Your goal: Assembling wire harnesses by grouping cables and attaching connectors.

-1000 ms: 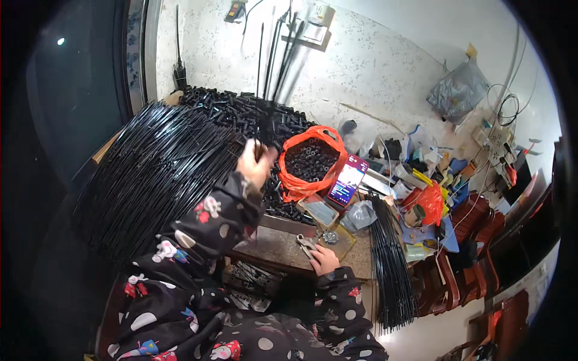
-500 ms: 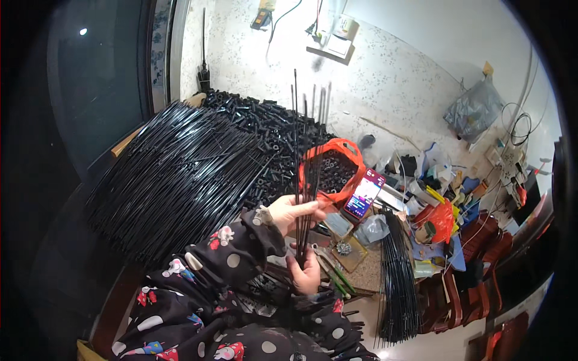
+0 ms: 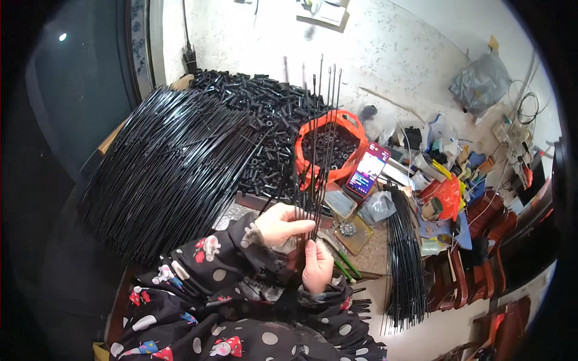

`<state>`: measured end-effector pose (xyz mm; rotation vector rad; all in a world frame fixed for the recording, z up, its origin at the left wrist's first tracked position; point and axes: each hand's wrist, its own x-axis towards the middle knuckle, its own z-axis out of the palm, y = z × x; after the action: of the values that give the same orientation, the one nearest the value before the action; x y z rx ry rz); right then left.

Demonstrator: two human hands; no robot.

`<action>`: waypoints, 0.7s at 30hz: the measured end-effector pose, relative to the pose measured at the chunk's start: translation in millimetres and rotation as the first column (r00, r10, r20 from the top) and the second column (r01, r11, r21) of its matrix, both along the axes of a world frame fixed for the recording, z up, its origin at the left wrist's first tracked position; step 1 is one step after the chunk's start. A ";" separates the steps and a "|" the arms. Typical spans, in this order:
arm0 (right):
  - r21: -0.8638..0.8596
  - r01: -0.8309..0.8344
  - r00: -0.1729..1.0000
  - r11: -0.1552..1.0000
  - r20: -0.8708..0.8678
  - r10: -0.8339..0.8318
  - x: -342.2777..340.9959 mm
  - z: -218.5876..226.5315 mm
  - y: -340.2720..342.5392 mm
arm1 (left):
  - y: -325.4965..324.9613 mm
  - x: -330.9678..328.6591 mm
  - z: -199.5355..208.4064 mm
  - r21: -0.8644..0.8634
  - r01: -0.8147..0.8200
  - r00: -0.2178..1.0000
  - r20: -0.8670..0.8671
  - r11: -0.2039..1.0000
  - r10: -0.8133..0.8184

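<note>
Several thin black rods [image 3: 315, 162] stand upright in a loose bunch between my hands, their tops spread apart. My left hand [image 3: 280, 224] is closed around the bunch, thumb laid across it. Just below and to the right, my right hand [image 3: 318, 268] grips the lower ends, thumb pointing up. Behind the rods stands an orange-red plastic bag [image 3: 357, 129] filled with small dark parts. A large heap of black rods [image 3: 168, 174] lies to the left, and a pile of short black tubes [image 3: 265, 102] is beyond it.
Right of the bag leans a lit phone [image 3: 369, 171]. Near it are a clear plastic bag [image 3: 378, 207], a shallow yellowish tray [image 3: 355, 240] and green-handled pliers [image 3: 343, 263]. Another bundle of black rods [image 3: 404, 259] hangs over the right table edge. Clutter [image 3: 448, 174] fills the far right.
My hands and the rods now sit slightly lower and further right in view, and my right hand has come closer beneath the left. The whole view has shifted slightly.
</note>
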<state>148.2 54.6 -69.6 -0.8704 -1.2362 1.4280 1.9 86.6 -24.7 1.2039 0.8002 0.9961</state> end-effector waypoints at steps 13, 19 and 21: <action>0.152 0.467 0.869 0.871 -0.264 -0.419 78.3 78.3 58.8 | 0.5 -29.2 5.8 -0.085 -0.531 0.815 0.222 0.843 0.535; 0.103 0.196 0.974 0.975 -0.136 -0.181 64.5 89.7 45.9 | -9.1 16.5 32.6 -0.057 -0.474 0.775 0.446 0.879 0.447; 0.151 0.175 0.984 0.973 -0.044 -0.170 50.2 80.9 44.3 | -6.6 36.7 26.9 0.028 -0.343 0.814 0.508 0.939 0.282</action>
<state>198.4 98.9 11.3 -0.8254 -1.2006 1.1865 38.6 80.0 2.2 0.8583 0.5349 1.5709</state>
